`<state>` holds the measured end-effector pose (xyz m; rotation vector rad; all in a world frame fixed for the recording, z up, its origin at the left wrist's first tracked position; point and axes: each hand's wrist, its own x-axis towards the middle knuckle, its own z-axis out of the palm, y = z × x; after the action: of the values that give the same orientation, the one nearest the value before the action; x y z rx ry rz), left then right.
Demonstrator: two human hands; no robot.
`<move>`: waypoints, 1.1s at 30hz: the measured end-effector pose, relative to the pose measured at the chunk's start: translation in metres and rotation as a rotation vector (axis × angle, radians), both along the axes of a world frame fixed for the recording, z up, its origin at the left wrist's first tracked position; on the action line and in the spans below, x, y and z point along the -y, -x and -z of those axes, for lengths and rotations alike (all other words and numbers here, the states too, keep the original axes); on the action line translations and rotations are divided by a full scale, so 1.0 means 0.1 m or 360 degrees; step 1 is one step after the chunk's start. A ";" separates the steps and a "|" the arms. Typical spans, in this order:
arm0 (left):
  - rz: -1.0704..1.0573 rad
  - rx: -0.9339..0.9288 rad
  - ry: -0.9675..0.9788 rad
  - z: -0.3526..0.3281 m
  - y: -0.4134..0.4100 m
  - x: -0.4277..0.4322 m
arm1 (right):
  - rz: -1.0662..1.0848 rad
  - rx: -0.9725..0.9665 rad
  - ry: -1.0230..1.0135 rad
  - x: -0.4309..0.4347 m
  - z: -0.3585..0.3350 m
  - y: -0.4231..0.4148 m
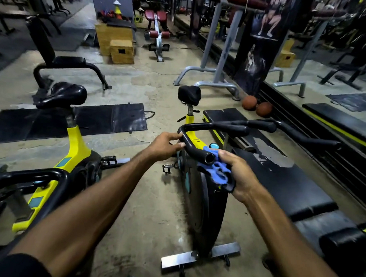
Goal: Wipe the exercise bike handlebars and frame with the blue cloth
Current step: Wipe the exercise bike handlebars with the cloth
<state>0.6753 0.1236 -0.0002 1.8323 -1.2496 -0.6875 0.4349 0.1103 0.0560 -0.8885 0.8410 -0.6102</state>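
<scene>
We are wiping the handlebar (195, 148): our left hand (165, 147) is gripping its bend, our right hand (238, 175) is clutching the cloth (217, 171) bunched against its open end, and next we judge a stroke along the bar.

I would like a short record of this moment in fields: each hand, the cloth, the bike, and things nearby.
left hand: grips the black handlebar at its left bend
right hand: holds the blue cloth
blue cloth: crumpled, at the handlebar's open near end
bike frame: yellow, under the handlebar
nearby: second bike at left; two brown balls beyond
</scene>
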 end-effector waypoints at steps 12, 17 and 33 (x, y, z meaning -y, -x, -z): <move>-0.0054 -0.0005 0.0039 -0.02 0.04 -0.02 | -0.0440 -0.1107 0.3251 -0.15 -0.06 0.28; -0.0029 0.0011 0.0021 -0.04 0.06 -0.06 | 0.0079 -0.0617 0.2646 -0.05 0.02 0.43; -0.0311 -0.0089 0.0012 -0.11 0.27 -0.13 | -0.0453 -0.0202 0.1742 0.65 0.29 -0.31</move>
<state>0.6487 0.1364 0.0106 1.8860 -1.0195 -0.6204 0.4660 0.0454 0.0269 -2.0150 0.4255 -0.7643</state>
